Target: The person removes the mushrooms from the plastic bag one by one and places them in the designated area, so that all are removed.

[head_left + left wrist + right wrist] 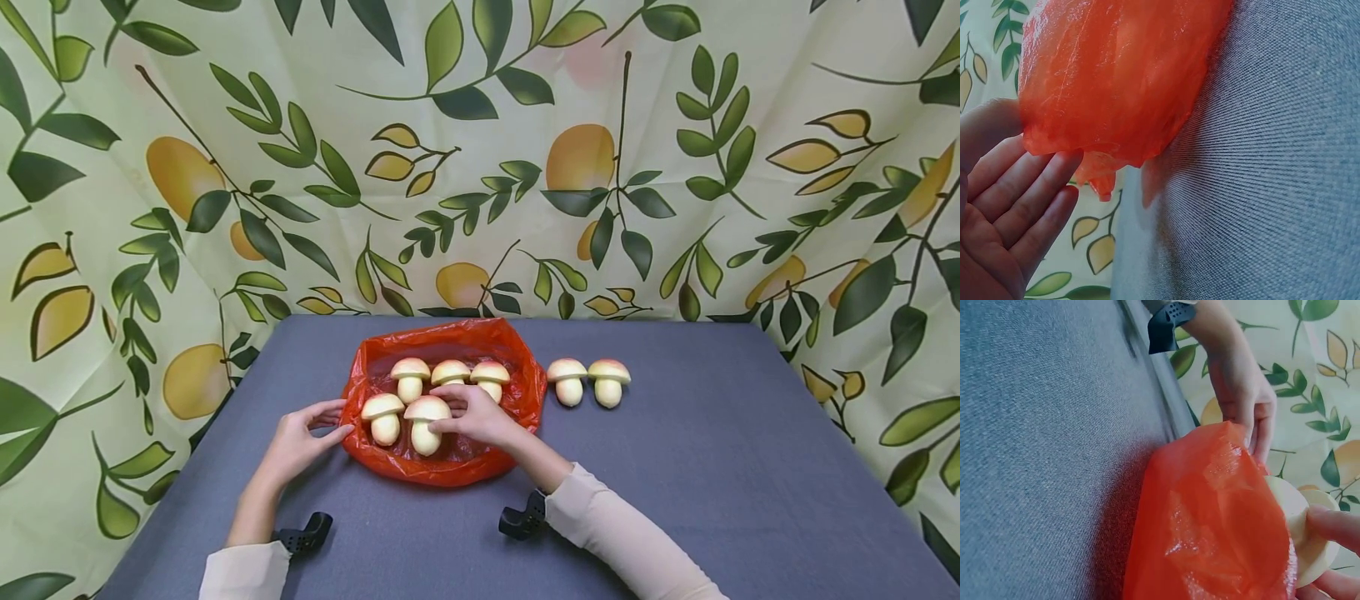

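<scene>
A red plastic bag (450, 477) lies with its mouth wide on the table. Several toy mushrooms with cream stems and pink-tinged caps, such as a front-left mushroom (384, 421), stand inside it. My right hand (480, 417) reaches over the right rim and pinches a mushroom (426, 425) near the bag's front. In the right wrist view, parts of the thumb and fingers show beside that pale mushroom (1300, 537). My left hand (300, 442) touches the bag's left rim. Its fingers look fairly straight in the left wrist view, their tips partly hidden by the bag (1116, 75).
Two more mushrooms, a nearer one (567, 382) and one beside it (609, 382), stand on the blue-grey table (712, 467) just right of the bag. A leaf-and-fruit patterned cloth (480, 167) hangs behind and at both sides. Black wrist-worn devices (303, 533) sit on both wrists.
</scene>
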Demonstrator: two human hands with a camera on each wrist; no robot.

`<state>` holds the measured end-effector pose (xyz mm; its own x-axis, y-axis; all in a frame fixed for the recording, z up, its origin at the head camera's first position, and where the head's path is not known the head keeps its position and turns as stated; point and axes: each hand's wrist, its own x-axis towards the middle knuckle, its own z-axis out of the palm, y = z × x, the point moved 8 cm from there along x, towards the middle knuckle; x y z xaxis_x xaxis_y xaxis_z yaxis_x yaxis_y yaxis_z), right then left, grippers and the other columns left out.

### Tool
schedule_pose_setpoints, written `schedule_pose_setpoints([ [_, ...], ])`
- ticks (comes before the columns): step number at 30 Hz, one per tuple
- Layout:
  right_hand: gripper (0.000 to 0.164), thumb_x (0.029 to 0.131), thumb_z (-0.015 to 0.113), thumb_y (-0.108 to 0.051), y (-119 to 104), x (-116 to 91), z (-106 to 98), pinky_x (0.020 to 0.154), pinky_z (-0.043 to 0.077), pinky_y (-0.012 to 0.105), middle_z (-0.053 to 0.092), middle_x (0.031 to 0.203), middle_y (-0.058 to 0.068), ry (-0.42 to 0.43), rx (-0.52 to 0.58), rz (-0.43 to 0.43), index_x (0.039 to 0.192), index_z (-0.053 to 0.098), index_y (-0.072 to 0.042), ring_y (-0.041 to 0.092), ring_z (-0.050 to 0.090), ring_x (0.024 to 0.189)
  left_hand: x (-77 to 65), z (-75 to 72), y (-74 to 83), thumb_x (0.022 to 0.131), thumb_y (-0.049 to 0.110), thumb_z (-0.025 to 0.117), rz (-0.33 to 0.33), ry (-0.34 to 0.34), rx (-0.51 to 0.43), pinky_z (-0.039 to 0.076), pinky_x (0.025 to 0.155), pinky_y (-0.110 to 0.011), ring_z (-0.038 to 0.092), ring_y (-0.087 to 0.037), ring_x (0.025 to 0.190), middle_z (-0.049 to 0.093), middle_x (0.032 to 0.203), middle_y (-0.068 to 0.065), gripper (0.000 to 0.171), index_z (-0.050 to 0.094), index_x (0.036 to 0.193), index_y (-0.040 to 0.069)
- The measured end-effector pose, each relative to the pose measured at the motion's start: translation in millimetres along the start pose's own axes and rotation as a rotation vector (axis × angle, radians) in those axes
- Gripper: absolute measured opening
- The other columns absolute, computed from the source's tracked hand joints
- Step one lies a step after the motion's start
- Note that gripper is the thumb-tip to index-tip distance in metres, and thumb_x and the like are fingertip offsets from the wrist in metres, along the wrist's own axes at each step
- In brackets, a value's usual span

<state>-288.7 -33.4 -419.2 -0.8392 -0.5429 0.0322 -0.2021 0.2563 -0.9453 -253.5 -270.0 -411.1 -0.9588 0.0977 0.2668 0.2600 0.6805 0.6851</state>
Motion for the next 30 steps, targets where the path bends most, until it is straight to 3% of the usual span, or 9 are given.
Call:
schedule_pose_setpoints([
  [4,0.052,0.082,0.074,-0.008,-0.9,-4.3,-2.1,0.100,0.054,0.038,0.060,0.129,0.025,-0.010,-0.009,-0.009,0.128,0.056,0.006,0.035,0.061,0.117,0.2,-0.4,-0.4,0.080,0.007,0.076,0.008,0.004,-0.002,0.057,0.077,-0.021,0.059,0.014,0.082,0.074,0.095,-0.016,0.036,0.067,0.114,-0.003],
  [13,0.051,0.082,0.073,-0.007,-1.8,-14.4,-7.3,0.099,0.054,0.038,0.061,0.127,0.027,-0.024,0.004,-0.027,0.128,0.055,0.008,0.035,0.063,0.115,-0.3,-0.1,-0.5,0.080,0.007,0.075,0.008,0.002,-0.005,0.059,0.078,-0.030,0.059,0.013,0.082,0.074,0.095,-0.017,0.036,0.067,0.114,-0.004],
  [21,0.050,0.083,0.073,-0.005,-6.5,-24.1,-13.5,0.098,0.055,0.037,0.061,0.127,0.027,-0.034,0.018,-0.046,0.128,0.055,0.008,0.035,0.062,0.115,0.2,0.2,-0.4,0.080,0.007,0.076,0.007,0.003,-0.004,0.058,0.077,-0.022,0.059,0.012,0.082,0.074,0.095,-0.016,0.036,0.067,0.114,-0.003],
  [30,0.050,0.083,0.073,-0.007,-11.0,-35.7,-20.5,0.099,0.054,0.037,0.062,0.125,0.027,-0.053,-0.021,-0.069,0.127,0.056,0.008,0.035,0.063,0.113,0.3,0.5,-0.8,0.080,0.008,0.076,0.004,-0.001,0.001,0.058,0.077,-0.023,0.060,0.012,0.082,0.074,0.095,-0.016,0.036,0.067,0.114,-0.003],
])
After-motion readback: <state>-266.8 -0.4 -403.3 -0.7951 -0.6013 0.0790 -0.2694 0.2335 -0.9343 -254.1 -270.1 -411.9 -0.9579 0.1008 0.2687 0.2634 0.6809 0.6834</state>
